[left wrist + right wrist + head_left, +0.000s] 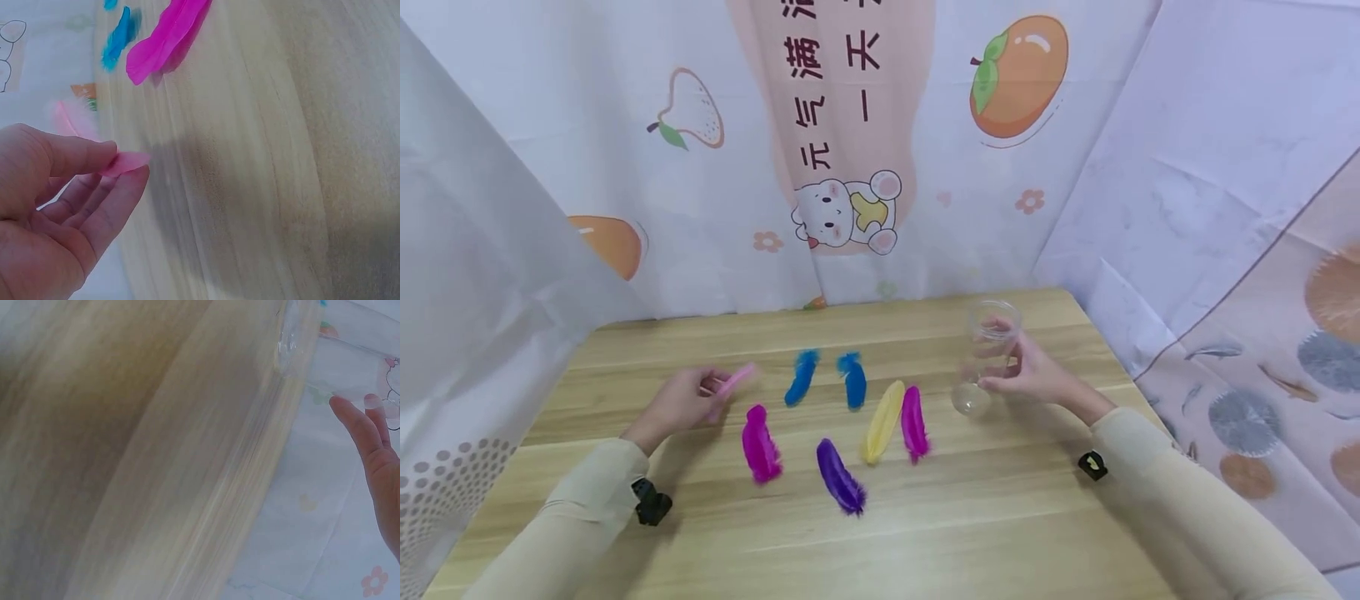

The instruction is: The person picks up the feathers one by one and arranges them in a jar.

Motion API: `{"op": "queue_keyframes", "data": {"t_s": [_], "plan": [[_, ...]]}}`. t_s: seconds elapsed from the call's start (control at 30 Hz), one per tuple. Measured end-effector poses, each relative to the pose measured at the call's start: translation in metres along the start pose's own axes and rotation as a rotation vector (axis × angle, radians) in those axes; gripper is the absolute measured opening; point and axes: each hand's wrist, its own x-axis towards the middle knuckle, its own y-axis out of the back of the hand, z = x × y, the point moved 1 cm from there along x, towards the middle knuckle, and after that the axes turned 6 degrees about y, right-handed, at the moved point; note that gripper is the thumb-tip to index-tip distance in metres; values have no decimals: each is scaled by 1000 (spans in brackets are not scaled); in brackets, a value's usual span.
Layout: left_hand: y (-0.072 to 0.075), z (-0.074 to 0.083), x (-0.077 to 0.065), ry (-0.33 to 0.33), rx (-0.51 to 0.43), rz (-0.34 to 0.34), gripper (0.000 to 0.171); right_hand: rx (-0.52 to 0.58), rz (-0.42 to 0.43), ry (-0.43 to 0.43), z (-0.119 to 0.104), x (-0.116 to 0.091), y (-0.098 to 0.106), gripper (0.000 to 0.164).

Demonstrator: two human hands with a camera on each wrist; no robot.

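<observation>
Between thumb and fingers my left hand (pixel 688 398) pinches a light pink feather (pixel 735 382), held above the table; the left wrist view shows the feather (pixel 128 162) gripped near one end. At the right my right hand (pixel 1028 371) grips a clear, see-through jar (pixel 992 350) with thumb and fingers around its side. The jar stands with its round mouth up, and nothing shows inside it. Nearest to the left hand lies a magenta feather (pixel 762 446). Two blue feathers (pixel 802 377) lie farther back.
A purple feather (pixel 840 477), a yellow feather (pixel 883 422) and another magenta feather (pixel 914 423) lie on the wooden table (pixel 925 533). A printed curtain (pixel 887 275) hangs along the table's back edge, with more cloth at both sides.
</observation>
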Motion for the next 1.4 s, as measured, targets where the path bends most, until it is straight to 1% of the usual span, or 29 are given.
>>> {"op": "queue_keyframes", "data": {"t_s": [0.17,0.23,0.3,0.37,0.5,0.6,0.73,0.87,0.93,1.03,1.13,1.27,1.4], "plan": [[-5,1,4,-9,67,20,32,5,14,-8,2,-7,1,88],[-5,1,5,-6,67,24,30,-1,13,-6,1,-8,1,88],[-5,1,4,3,15,-1,30,-10,4,-3,1,-7,0,89],[-4,1,3,32,-52,-27,32,-9,-8,0,2,-7,0,89],[-2,1,2,81,-231,-99,40,-21,-21,-2,4,-6,0,89],[1,2,3,98,-309,-124,42,-43,-21,-8,3,-5,0,89],[5,8,5,109,-325,-142,47,-67,-20,-13,1,-2,1,90],[4,14,7,110,-339,-161,53,-47,-32,-9,2,-1,2,92],[4,18,8,108,-336,-162,51,-30,-41,-9,2,0,1,93],[2,24,7,101,-335,-166,46,-39,-63,-16,2,2,2,94],[1,29,6,97,-348,-178,42,-93,-92,-3,0,5,2,93],[-2,35,6,114,-343,-181,43,-156,-108,16,-3,8,3,93],[-5,41,10,126,-335,-187,45,-115,-109,11,-4,8,4,95]]}}
